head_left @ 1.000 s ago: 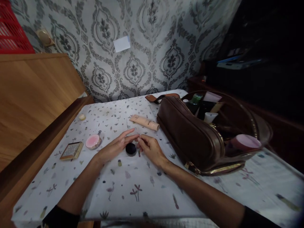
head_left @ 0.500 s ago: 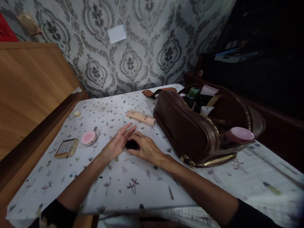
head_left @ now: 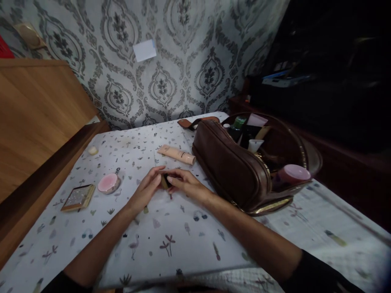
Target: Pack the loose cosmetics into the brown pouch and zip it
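The left hand [head_left: 147, 186] has its fingers and thumb closed on one side of a small dark container [head_left: 165, 181], and the right hand [head_left: 187, 186] grips the other side, so the piece is clamped between the two, over the middle of the counter [head_left: 143, 262]. It is tilted, with a dark face and a brownish side showing; whether its lower edge touches the patterned cloth [head_left: 159, 223] cannot be told. Just beyond the hands lies a beige tube [head_left: 176, 154], its cap end near a brown bag [head_left: 224, 162]. The bag is unzipped, with a pink-topped container [head_left: 295, 173], a white tube [head_left: 255, 145] and a green-topped bottle [head_left: 239, 123] inside. To the left of the hands sit a round pink compact [head_left: 109, 183] and, near it, a rectangular glittery compact [head_left: 77, 197]. A small cream-coloured item [head_left: 93, 151] rests farther back, near the counter's left edge.
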Demonstrator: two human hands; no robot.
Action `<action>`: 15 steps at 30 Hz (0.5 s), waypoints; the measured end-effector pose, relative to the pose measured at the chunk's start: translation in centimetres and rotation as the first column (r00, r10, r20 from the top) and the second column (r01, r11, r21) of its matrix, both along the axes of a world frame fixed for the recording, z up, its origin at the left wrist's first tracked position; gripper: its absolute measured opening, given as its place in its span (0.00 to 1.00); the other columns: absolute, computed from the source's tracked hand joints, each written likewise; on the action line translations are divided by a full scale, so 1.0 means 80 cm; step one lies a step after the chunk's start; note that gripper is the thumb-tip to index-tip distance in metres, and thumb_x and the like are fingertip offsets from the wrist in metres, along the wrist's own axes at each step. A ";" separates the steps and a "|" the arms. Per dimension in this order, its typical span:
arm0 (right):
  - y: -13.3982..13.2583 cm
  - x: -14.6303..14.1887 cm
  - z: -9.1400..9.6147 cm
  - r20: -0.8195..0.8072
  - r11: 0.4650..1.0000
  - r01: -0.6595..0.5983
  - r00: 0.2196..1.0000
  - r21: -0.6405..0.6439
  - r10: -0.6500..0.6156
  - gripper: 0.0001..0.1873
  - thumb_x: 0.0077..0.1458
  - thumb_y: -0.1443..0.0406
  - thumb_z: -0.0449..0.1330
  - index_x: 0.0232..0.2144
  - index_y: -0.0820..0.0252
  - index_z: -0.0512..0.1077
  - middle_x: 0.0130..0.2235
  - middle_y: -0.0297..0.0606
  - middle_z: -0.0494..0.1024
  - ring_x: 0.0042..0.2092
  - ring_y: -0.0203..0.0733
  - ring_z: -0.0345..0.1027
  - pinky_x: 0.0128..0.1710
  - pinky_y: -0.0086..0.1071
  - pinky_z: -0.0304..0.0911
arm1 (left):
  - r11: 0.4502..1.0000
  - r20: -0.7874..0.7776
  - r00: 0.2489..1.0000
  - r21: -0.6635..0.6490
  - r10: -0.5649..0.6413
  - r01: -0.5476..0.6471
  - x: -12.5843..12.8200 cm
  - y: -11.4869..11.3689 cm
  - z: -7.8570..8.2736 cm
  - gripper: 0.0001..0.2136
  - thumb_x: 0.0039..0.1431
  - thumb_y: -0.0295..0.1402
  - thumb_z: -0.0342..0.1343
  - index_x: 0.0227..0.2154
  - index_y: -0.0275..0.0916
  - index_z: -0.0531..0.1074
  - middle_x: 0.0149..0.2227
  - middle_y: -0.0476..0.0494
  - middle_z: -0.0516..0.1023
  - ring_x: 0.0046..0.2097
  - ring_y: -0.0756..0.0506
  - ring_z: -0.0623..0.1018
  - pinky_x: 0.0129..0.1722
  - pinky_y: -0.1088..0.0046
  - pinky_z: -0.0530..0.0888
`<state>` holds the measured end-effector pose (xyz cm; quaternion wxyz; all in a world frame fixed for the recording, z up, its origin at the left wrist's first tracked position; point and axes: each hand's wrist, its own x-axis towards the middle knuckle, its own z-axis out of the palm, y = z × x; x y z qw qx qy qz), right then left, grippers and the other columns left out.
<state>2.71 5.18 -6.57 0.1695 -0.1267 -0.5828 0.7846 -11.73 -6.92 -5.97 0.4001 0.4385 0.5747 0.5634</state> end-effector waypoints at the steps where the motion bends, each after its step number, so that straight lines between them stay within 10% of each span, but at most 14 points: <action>1: -0.002 -0.001 -0.002 -0.015 0.997 0.012 1.000 -0.078 -0.013 0.23 0.52 0.54 0.69 0.46 0.60 0.73 0.40 0.36 0.77 0.32 0.35 0.73 0.37 0.32 0.71 | 0.999 -0.127 0.991 -0.013 0.046 -0.048 0.002 -0.001 0.001 0.27 0.64 0.54 0.54 0.59 0.42 0.65 0.56 0.39 0.75 0.56 0.39 0.75 0.56 0.61 0.72; 8: -0.022 -0.013 -0.001 0.068 0.947 0.128 0.991 -0.294 -0.113 0.19 0.63 0.50 0.62 0.36 0.58 0.65 0.26 0.29 0.71 0.23 0.32 0.69 0.22 0.24 0.63 | 0.977 -0.750 0.631 0.101 0.197 -0.185 0.018 -0.003 0.011 0.19 0.72 0.46 0.41 0.54 0.42 0.67 0.46 0.41 0.78 0.46 0.42 0.79 0.47 0.66 0.74; 15: -0.027 -0.012 0.011 0.211 0.952 0.219 0.962 -0.212 -0.174 0.31 0.64 0.40 0.53 0.30 0.62 0.71 0.18 0.28 0.67 0.16 0.31 0.56 0.16 0.25 0.49 | 0.867 -0.878 0.067 0.479 0.475 0.134 0.027 0.018 0.020 0.19 0.72 0.46 0.44 0.53 0.37 0.66 0.44 0.38 0.76 0.44 0.40 0.77 0.38 0.66 0.74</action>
